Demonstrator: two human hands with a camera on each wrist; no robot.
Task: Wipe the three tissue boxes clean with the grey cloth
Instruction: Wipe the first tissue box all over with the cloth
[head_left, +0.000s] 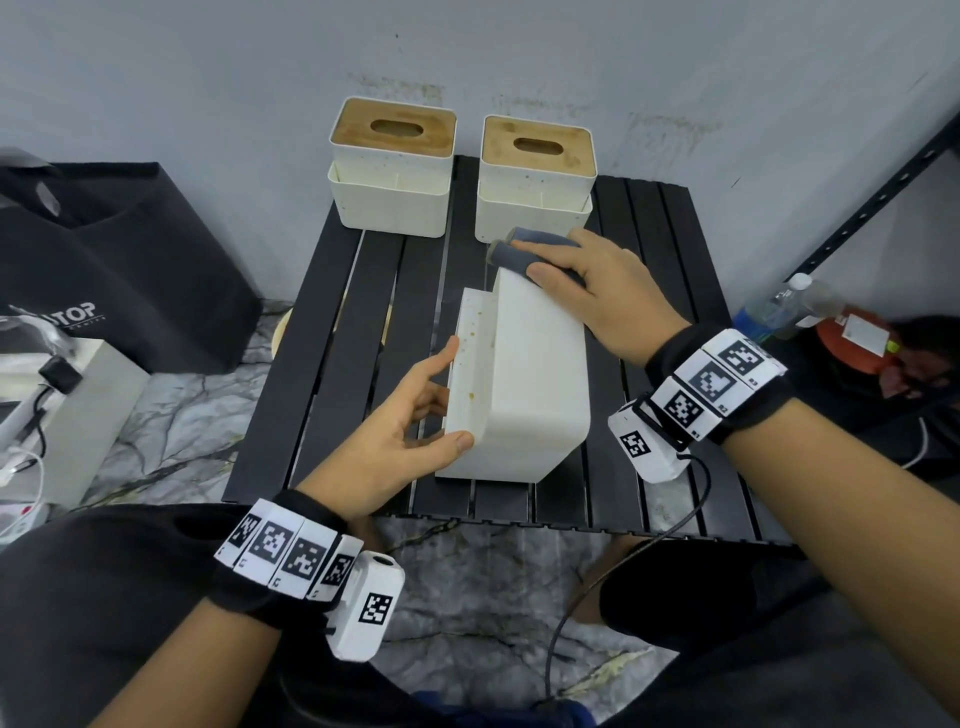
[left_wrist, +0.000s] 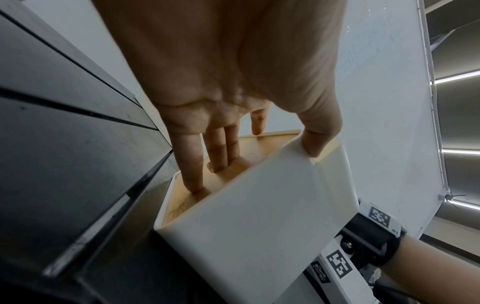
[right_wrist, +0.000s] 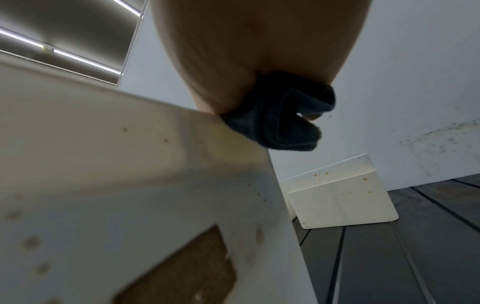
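Observation:
A white tissue box lies tipped on its side in the middle of the black slatted table, with brown specks along its stepped left edge. My left hand grips its near left corner. In the left wrist view the thumb hooks over the white wall and the fingers lie flat on the wooden lid. My right hand holds the bunched grey cloth against the box's far top edge; the cloth sits right on that edge. Two more speckled boxes stand upright at the back.
A grey wall stands right behind the back boxes. A black bag and a white unit with cables are on the left. Bottles and a metal shelf upright are on the right. A cable hangs off my right wrist.

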